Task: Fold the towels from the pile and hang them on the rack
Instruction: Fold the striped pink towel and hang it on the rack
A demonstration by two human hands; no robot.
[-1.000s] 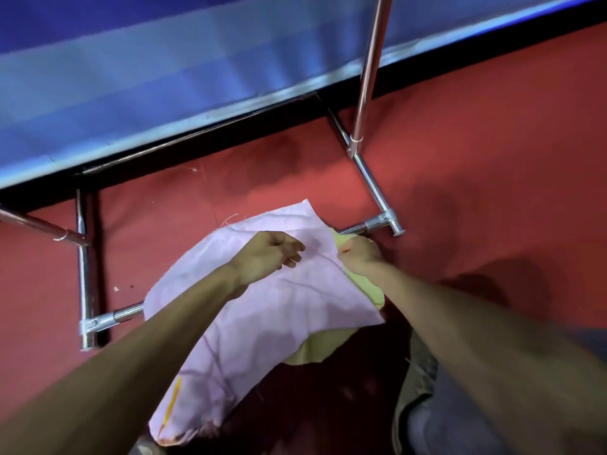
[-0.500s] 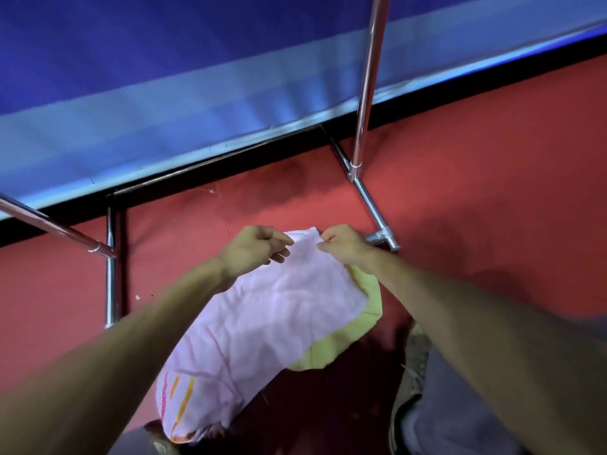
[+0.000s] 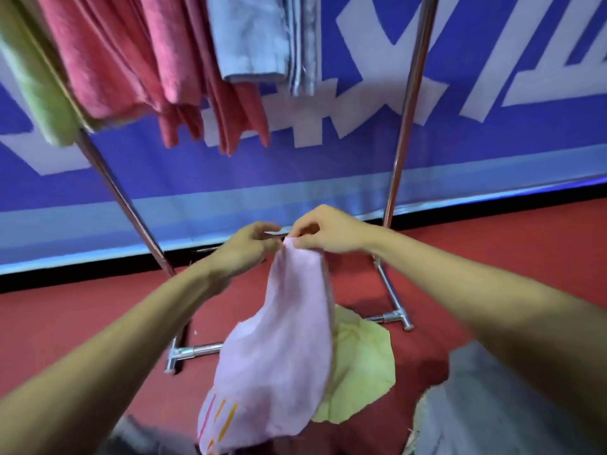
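While it hangs, both hands, left (image 3: 244, 247) and right (image 3: 323, 231), pinch the pink towel (image 3: 279, 349).

We lifted the pink towel (image 3: 279, 349) clear of the yellow-green towel (image 3: 359, 372) it had been lying on, so that it hung lengthwise instead of spreading flat on the red floor (image 3: 492, 257). Our left hand (image 3: 244, 249) and right hand (image 3: 323, 231) drew together until both pinched its top edge at nearly one spot. Our view rose too, bringing the hung towels (image 3: 147, 60) on the rack (image 3: 405, 126) into sight.
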